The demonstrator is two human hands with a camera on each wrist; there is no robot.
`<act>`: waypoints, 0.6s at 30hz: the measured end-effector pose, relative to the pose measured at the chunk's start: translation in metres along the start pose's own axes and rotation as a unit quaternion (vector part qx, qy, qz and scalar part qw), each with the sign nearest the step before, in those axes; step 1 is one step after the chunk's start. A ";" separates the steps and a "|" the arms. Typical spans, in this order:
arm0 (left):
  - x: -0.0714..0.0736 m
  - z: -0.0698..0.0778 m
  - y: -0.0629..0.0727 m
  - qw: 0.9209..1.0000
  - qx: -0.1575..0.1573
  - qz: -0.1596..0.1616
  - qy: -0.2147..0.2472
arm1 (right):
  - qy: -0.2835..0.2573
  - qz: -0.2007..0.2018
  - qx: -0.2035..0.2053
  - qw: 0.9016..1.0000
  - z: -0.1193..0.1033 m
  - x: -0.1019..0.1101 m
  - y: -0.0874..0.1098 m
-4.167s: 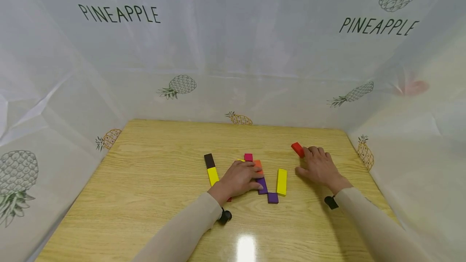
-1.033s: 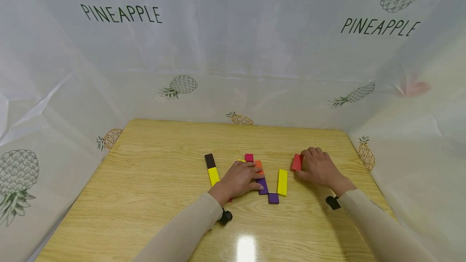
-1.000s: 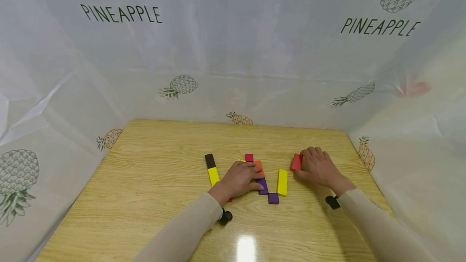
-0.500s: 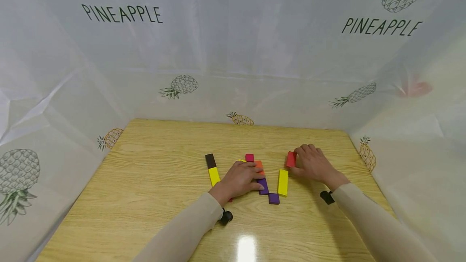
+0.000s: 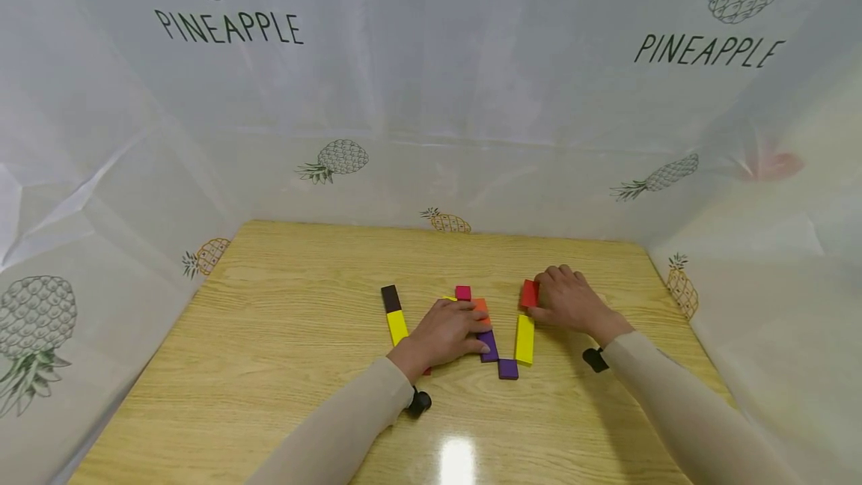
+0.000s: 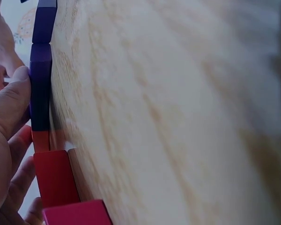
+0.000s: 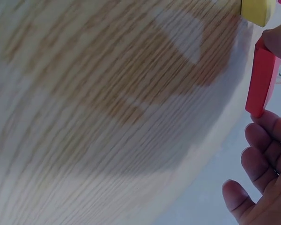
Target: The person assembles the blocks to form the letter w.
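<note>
In the head view my right hand (image 5: 572, 302) pinches a red block (image 5: 530, 293) just beyond the far end of a yellow block (image 5: 524, 339). The right wrist view shows that red block (image 7: 261, 82) between thumb and fingertip, its length tilted. My left hand (image 5: 441, 331) rests on the row of blocks, its fingers over an orange block (image 5: 481, 306) and a purple block (image 5: 488, 347). Seen from the left wrist, the thumb touches the side of the purple block (image 6: 40, 89). A small purple block (image 5: 508, 369) lies between the long purple and yellow ones.
Left of my left hand lie a dark brown block (image 5: 390, 299) and another yellow block (image 5: 398, 326), partly hidden by it. A magenta block (image 5: 463, 293) lies beyond its fingers. The wooden table (image 5: 303, 275) is bordered by a pineapple-print sheet (image 5: 431, 96).
My right hand has brought the red block leftward and turned it, from right of the yellow block to that block's far end. The left hand stays in place.
</note>
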State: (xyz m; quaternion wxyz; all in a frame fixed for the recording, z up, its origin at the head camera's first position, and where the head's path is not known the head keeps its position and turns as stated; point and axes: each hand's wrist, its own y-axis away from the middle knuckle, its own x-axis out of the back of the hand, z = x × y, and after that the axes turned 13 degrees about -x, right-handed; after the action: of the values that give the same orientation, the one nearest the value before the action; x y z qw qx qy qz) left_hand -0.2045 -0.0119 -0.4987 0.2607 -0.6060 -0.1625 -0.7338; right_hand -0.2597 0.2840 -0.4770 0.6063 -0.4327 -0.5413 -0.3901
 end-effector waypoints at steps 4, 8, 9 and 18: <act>-0.001 -0.001 0.001 1.000 -0.002 0.004 -0.001 | 0.002 -0.008 -0.003 1.000 -0.001 -0.001 -0.003; 0.000 0.000 0.000 1.000 0.001 0.003 -0.001 | -0.004 -0.021 -0.009 1.000 -0.001 -0.002 -0.004; 0.000 0.001 0.000 1.000 0.003 0.001 -0.001 | -0.006 -0.022 -0.009 1.000 -0.001 -0.002 -0.004; 0.001 0.002 -0.001 1.000 0.014 -0.002 0.003 | -0.010 -0.025 -0.004 1.000 0.002 -0.005 -0.004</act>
State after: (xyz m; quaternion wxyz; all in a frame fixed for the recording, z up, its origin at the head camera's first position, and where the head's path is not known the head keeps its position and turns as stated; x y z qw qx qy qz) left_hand -0.2034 -0.0100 -0.4977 0.2683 -0.5995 -0.1736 -0.7339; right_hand -0.2642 0.2849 -0.4810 0.5894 -0.4255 -0.5561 -0.4028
